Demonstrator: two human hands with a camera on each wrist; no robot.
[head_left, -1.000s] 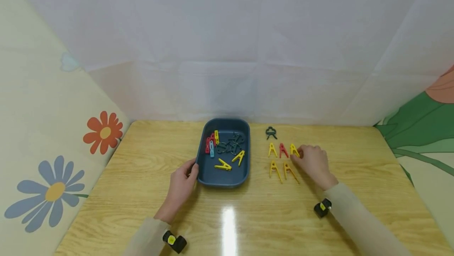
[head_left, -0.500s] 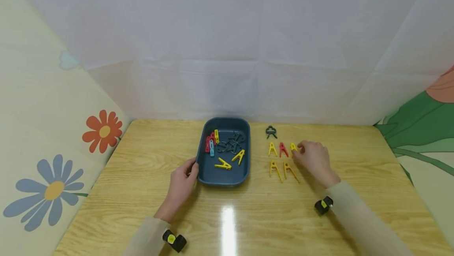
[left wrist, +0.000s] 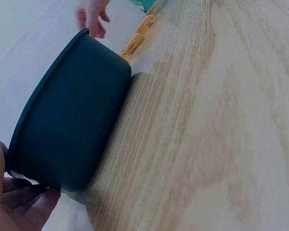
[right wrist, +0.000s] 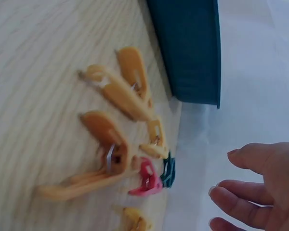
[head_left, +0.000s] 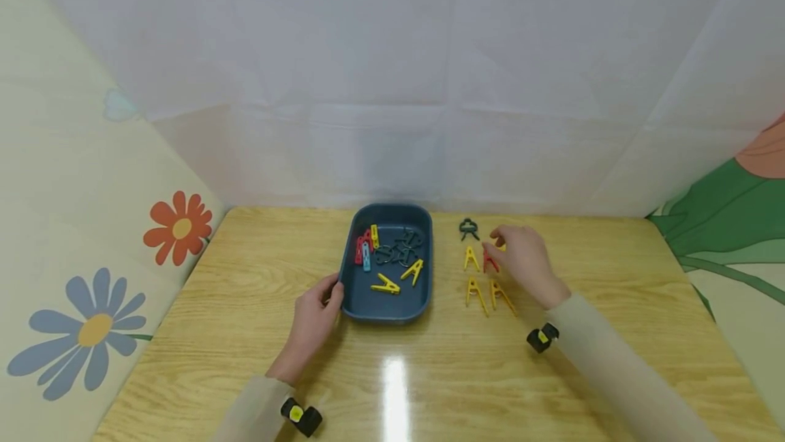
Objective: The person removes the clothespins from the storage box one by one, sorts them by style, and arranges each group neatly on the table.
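Note:
At the left side of a dark blue plastic tray (head_left: 388,320), my left hand (head_left: 314,316) grips the wall, its thumb near the rim. In the left wrist view its fingers (left wrist: 31,204) curl about the tray's corner. My right hand (head_left: 524,261) hovers over the clothespins right of the tray, fingers parted and holding nothing in the right wrist view. Beneath it, a red clothespin (head_left: 488,262) and a mostly hidden yellow one stand in a row with another yellow clothespin (head_left: 471,259). Two larger yellow-orange clothespins (head_left: 475,293) are nearer me. A dark green clip (head_left: 469,228) lies behind.
Inside the tray are red clothespins (head_left: 359,251), a light blue clothespin (head_left: 366,257), several yellow clothespins (head_left: 386,285) and a cluster of dark green clips (head_left: 405,255). The wooden table (head_left: 245,278) meets a white sheet (head_left: 392,88) at the back.
My right hand has let go of the rightmost small yellow clothespin and moved up and leftward over the row. My left hand and the tray stay where they were.

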